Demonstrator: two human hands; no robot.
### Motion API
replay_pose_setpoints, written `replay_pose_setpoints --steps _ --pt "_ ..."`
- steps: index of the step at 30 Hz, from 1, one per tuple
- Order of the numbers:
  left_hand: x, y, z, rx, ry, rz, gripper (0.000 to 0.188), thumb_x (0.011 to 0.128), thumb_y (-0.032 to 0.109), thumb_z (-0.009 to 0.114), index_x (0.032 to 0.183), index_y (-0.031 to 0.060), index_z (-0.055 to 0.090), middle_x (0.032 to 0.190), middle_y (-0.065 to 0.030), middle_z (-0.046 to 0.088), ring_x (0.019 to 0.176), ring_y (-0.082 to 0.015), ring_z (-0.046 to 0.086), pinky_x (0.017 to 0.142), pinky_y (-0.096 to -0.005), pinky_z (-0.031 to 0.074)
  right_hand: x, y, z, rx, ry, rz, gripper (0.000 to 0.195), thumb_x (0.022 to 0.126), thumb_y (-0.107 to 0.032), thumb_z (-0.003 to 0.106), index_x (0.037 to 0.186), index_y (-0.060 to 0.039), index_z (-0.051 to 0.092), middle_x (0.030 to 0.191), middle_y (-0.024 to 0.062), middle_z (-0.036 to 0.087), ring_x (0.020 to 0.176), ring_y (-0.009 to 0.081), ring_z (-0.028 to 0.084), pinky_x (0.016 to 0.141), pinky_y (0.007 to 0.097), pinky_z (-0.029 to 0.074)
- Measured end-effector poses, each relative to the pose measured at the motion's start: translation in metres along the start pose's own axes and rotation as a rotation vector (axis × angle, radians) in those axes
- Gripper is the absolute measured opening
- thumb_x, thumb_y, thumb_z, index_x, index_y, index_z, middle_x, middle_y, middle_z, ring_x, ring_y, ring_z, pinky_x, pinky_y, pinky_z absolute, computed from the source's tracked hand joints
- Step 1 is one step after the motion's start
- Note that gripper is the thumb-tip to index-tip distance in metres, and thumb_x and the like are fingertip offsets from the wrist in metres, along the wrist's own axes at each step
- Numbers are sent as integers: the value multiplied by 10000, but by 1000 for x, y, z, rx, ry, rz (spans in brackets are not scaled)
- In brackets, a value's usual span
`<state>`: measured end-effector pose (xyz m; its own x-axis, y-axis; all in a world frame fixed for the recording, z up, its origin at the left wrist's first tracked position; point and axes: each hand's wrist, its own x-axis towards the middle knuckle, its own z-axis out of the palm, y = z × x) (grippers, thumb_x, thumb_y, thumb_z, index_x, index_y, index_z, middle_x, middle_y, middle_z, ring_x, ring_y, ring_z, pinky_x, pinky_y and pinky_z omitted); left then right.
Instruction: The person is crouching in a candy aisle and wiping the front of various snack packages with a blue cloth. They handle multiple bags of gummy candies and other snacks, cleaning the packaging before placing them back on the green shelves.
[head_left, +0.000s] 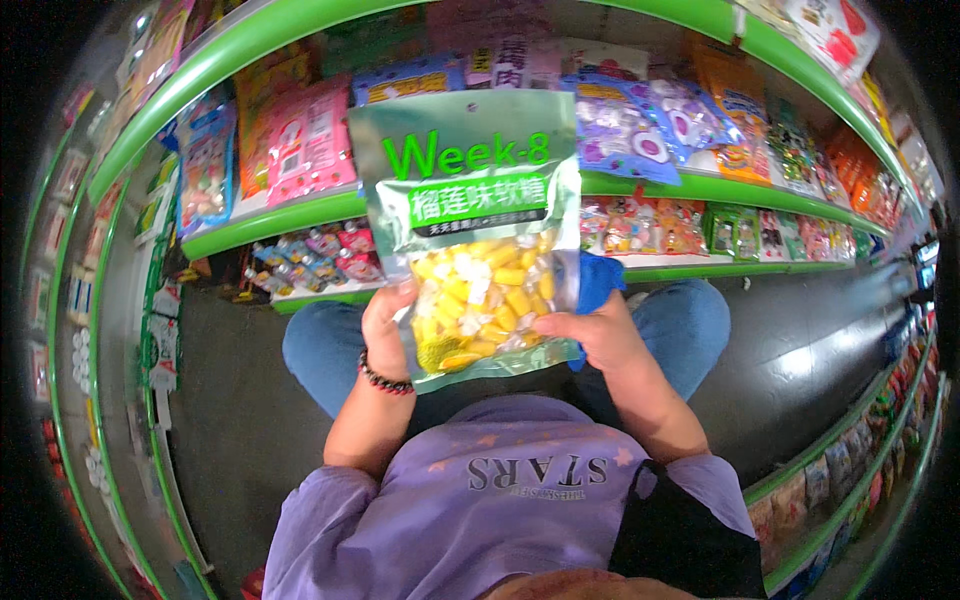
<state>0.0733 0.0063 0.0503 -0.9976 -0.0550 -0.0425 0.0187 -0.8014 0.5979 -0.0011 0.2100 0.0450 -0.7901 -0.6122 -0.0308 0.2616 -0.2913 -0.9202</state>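
Note:
A green foil bag of soft candy (480, 289) is held up upright in front of me, its printed front towards the camera. Through its clear window show yellow wrapped candies. My left hand (388, 322), with a beaded bracelet at the wrist, grips the bag's lower left edge. The thumb of my right hand (589, 326) presses on the lower right of the front, the other fingers hidden behind. A blue cloth (600, 281) is also in or against my right hand, partly covered by the bag.
Ahead, a green-edged shelf (645, 187) carries bagged sweets, among them a pink bag (311, 146) and a purple bag (619, 127). Small pouches (322, 255) stand on the lower tier. More shelving rises at left (94, 300) and right (825, 480). Dark floor (232, 390) lies between.

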Motion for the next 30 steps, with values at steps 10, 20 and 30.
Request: replay_pose_setpoints --steps 10,20,30 --pt "6 14 1 -224 -117 88 663 755 344 512 1274 -51 391 1249 -220 486 1115 -341 512 985 -433 374 -6 -18 -46 256 312 -264 476 770 -82 569 1218 37 459 1159 167 552 1054 310 545 928 441 423" --pt "8 11 -7 -215 -38 92 632 764 347 523 1266 -22 418 1250 -204 494 1110 -346 511 986 -448 370 -5 -22 -47 313 369 -349 472 800 -108 537 1239 41 448 1196 169 535 1099 320 518 963 466 390" --pt "6 15 -11 -386 -180 104 608 776 326 509 1266 -22 418 1246 -201 498 1109 -340 515 983 -442 377 -7 -15 -43 277 257 -259 532 793 -164 595 1257 31 421 1199 163 529 1106 311 513 955 453 399"
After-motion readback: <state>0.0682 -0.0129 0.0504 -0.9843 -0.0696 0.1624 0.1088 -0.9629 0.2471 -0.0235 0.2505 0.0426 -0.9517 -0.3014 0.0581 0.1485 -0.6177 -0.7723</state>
